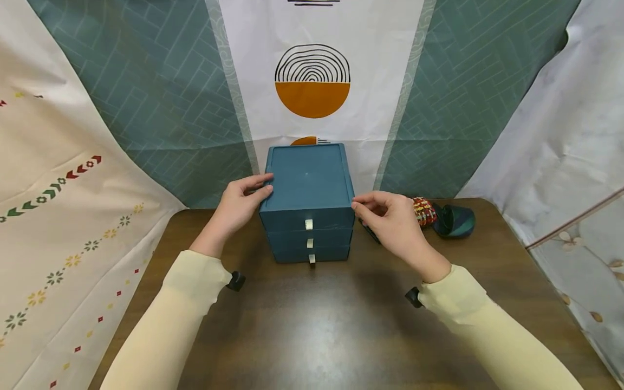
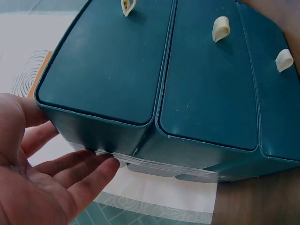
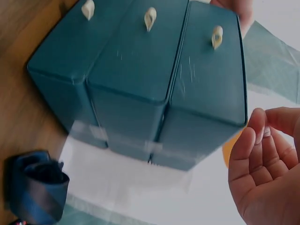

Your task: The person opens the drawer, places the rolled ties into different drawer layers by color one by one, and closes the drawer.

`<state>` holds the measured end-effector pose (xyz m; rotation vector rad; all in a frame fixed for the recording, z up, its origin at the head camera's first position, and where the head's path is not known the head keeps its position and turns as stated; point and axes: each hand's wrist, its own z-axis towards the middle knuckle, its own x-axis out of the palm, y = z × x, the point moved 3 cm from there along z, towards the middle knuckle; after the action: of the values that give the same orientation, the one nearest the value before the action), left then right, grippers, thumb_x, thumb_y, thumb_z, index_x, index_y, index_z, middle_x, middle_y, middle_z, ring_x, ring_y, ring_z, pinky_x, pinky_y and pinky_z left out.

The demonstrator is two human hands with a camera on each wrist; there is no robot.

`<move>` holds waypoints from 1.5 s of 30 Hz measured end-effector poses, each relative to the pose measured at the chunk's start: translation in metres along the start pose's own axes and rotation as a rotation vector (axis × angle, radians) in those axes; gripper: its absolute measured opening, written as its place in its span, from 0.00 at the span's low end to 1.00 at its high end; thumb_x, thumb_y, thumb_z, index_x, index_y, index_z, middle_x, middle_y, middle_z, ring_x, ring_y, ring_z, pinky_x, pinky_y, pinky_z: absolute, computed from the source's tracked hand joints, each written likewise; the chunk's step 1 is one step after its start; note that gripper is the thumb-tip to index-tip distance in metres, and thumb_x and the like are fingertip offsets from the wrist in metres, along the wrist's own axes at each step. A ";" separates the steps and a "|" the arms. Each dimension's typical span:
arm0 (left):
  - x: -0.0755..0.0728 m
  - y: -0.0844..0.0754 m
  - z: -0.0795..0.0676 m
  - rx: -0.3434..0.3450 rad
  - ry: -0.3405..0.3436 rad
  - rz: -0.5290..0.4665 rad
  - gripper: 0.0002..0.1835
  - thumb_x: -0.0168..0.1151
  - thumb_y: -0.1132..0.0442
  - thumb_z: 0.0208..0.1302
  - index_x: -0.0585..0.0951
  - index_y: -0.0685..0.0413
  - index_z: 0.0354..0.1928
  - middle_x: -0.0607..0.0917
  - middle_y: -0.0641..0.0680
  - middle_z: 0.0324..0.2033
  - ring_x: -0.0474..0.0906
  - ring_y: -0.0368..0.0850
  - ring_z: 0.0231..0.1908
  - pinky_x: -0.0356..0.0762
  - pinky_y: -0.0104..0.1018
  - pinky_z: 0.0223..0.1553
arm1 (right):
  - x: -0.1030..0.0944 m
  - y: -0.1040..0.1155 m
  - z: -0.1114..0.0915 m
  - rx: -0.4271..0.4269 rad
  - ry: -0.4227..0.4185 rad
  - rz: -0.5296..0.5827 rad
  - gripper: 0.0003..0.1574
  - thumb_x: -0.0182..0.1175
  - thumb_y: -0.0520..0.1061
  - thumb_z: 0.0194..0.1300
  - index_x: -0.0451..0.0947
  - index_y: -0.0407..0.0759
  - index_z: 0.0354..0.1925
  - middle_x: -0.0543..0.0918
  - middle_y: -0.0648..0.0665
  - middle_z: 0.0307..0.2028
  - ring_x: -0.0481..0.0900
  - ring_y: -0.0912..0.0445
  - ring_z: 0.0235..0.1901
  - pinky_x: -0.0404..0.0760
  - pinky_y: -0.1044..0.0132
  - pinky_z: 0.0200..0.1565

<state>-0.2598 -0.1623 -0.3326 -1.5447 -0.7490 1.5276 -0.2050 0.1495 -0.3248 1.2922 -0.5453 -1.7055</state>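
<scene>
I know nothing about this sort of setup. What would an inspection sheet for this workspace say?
Surface: brown wood-look table, reflecting some light.
Job's things: blue three-drawer box with pale loop pulls; its drawers look shut.
Clutter: red-and-yellow woven bundle and dark striped fabric roll, right of the box.
Hands: left hand at the box's left side, right hand by its upper right front corner; firm contact unclear.
Cables: nothing seen.
Surroundings: green-and-white patterned cloth behind, floral-patterned cloth left, pale cloth right.
</scene>
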 end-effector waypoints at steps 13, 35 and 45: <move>-0.004 -0.022 -0.009 -0.128 0.120 -0.241 0.24 0.55 0.57 0.67 0.70 0.45 0.65 0.66 0.52 0.66 0.71 0.48 0.61 0.70 0.51 0.60 | 0.036 0.010 -0.004 -0.027 0.131 0.053 0.11 0.62 0.53 0.62 0.84 0.51 0.40 0.86 0.49 0.31 0.83 0.59 0.28 0.80 0.67 0.28; -0.005 0.010 0.004 -0.124 0.125 -0.266 0.25 0.62 0.46 0.60 0.75 0.33 0.60 0.68 0.45 0.65 0.71 0.43 0.59 0.72 0.51 0.58 | 0.083 0.008 -0.007 -0.004 0.197 0.085 0.14 0.59 0.52 0.64 0.82 0.54 0.47 0.85 0.60 0.39 0.82 0.68 0.33 0.82 0.71 0.37; -0.007 -0.007 -0.004 -0.155 0.153 -0.265 0.25 0.58 0.53 0.65 0.71 0.41 0.64 0.66 0.50 0.66 0.73 0.46 0.58 0.72 0.51 0.58 | 0.087 0.005 -0.004 0.006 0.169 0.127 0.11 0.58 0.50 0.65 0.83 0.52 0.44 0.86 0.53 0.37 0.85 0.60 0.34 0.82 0.69 0.37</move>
<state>-0.2553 -0.1660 -0.3233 -1.5837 -0.9593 1.1674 -0.2039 0.0737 -0.3679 1.3619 -0.5220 -1.4766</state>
